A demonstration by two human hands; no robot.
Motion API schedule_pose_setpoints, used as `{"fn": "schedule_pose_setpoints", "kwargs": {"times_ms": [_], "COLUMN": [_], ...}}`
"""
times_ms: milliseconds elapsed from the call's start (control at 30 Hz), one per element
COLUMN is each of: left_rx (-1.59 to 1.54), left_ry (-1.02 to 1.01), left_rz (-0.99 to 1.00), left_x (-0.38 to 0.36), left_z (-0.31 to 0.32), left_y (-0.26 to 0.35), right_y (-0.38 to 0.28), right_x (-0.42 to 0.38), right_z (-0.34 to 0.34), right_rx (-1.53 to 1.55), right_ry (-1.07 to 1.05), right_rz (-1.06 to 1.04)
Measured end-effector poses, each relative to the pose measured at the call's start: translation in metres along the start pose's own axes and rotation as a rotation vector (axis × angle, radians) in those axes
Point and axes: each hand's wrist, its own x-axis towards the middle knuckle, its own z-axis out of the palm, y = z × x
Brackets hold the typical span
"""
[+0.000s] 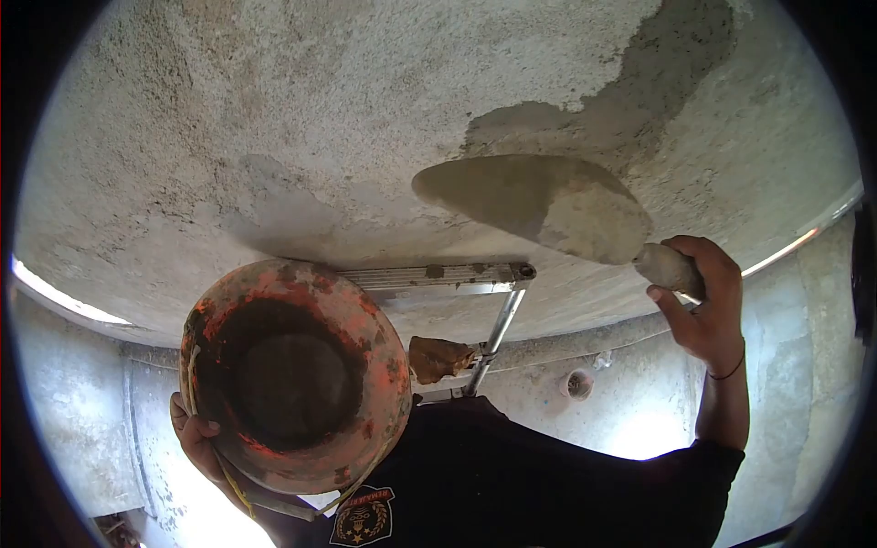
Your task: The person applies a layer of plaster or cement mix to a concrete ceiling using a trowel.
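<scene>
Trowel point(539, 205) at about 1 o'clock of centre, flat blade pressed up against the ceiling point(274, 119), blade tip pointing toward 9 o'clock. Blade coated in grey mortar. Right hand point(699, 301) at 3 o'clock, fingers wrapped tight round the trowel handle, thumb on the near side; thin dark band on the wrist. Fresh darker plaster patch point(630, 91) on the ceiling at 1 o'clock, just above and behind the blade, running up toward the top right edge. Rest of the ceiling rough, pale, speckled.

Orange pan point(292, 374) at 7 o'clock, round, worn, paint chipped, inside dark and caked; contents hard to tell. Left hand point(196, 438) at 8 o'clock grips the pan's lower left rim, fingers curled over the edge, holding it up tilted toward the camera. Yellow cord hangs off the pan's lower rim.

Metal ladder point(475, 292) near centre, between pan and trowel hand: top step flat and spattered, one leg slanting down toward 6 o'clock. Brown rag point(438, 358) on the ladder just right of the pan. Black shirt point(548, 475) with a badge fills 5 to 6 o'clock. Grey wall point(795, 365) at 4 o'clock; small round pipe hole point(578, 384) in the wall below the ladder.
</scene>
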Motion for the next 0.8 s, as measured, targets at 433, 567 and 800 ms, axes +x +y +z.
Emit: {"fn": "schedule_pose_setpoints", "kwargs": {"times_ms": [433, 567, 800], "left_rx": [0.011, 0.011, 0.027], "left_ry": [0.049, 0.010, 0.039], "left_rz": [0.005, -0.007, -0.007], "left_x": [0.001, 0.000, 0.001], "left_z": [0.010, 0.009, 0.010], "left_y": [0.001, 0.003, 0.004], "right_y": [0.024, 0.039, 0.075], "right_x": [0.011, 0.020, 0.047], "right_z": [-0.075, -0.081, -0.091], "right_rx": [0.054, 0.035, 0.299], "right_ry": [-0.054, 0.088, -0.053], "right_rz": [0.125, 0.174, 0.273]}}
